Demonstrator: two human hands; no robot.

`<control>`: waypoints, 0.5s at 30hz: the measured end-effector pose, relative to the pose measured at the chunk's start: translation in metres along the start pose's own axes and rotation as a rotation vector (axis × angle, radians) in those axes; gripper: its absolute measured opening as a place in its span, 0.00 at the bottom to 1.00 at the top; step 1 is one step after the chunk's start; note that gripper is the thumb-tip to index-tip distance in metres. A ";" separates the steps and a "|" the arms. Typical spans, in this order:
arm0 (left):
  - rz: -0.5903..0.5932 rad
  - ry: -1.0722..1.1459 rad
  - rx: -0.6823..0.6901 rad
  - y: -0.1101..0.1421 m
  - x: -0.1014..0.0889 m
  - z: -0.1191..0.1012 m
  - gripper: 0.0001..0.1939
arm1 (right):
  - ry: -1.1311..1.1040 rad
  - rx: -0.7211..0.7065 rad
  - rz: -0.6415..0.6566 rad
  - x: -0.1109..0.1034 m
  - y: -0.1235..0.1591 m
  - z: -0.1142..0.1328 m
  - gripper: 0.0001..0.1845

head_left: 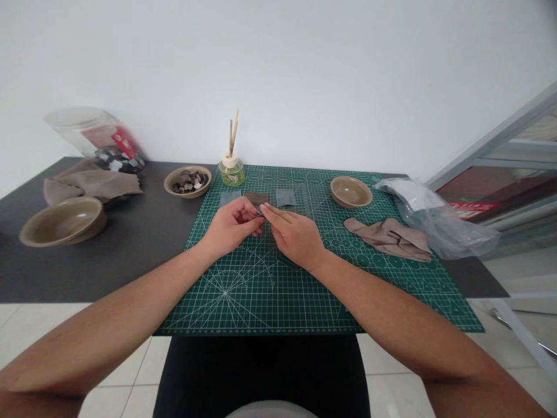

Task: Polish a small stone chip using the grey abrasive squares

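Note:
My left hand (237, 225) is closed in a pinch, its fingertips around a small dark piece mostly hidden by the fingers. Against it my right hand (299, 233) presses its fingertips, the fingers held together; what lies under them, if anything, is too small to make out. Both hands meet above the green cutting mat (278, 310). Just behind them lie a brown square sheet (257, 198), partly covered by the hands, a grey square sheet (285, 197) and a paler grey-blue one (230, 198).
A bowl of dark and pale pieces (191, 183) and a reed diffuser (232, 170) stand at the back. Leftward are a larger bowl (65, 223), a cloth (98, 181) and a clear jar (93, 130). Rightward are another bowl (351, 193), a crumpled cloth (394, 238) and a plastic bag (444, 217).

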State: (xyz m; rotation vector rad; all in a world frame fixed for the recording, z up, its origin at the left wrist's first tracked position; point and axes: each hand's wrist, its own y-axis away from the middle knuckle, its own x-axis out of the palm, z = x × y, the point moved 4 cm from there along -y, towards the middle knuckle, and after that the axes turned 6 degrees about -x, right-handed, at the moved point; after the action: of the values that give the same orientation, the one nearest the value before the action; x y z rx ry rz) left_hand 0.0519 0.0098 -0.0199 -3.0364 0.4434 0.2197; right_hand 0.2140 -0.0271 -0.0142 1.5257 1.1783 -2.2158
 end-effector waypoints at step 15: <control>0.019 0.082 -0.003 -0.002 -0.002 0.002 0.14 | -0.002 -0.006 -0.006 0.000 -0.001 -0.001 0.27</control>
State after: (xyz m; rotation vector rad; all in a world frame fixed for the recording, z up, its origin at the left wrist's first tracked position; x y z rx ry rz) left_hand 0.0498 0.0124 -0.0210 -3.0543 0.4784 0.0968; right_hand 0.2142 -0.0260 -0.0143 1.5194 1.1898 -2.2153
